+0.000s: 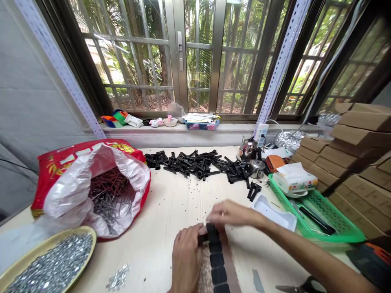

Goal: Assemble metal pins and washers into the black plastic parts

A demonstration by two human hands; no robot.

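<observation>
A long brown strip (231, 264) runs up from the bottom edge, with a row of black square-topped pieces (217, 260) along it. My left hand (187, 254) lies against its left side, fingers bent and close together, gripping near the far end. A short dark part sticks out by those fingertips. My right hand (229, 213) reaches across from the right over the far end, its fingers bent together; whatever they pinch is hidden. Beyond the hands lies a pile of loose black plastic pieces (195, 162).
On the left stand a red bag (143, 158) of long screws or nails and a yellow tray (92, 238) of metal washers. A few washers (118, 277) lie loose. At right are a green basket (348, 238), white tray (275, 213), scissors (305, 287), kettle (247, 150) and stacked cardboard boxes (360, 199).
</observation>
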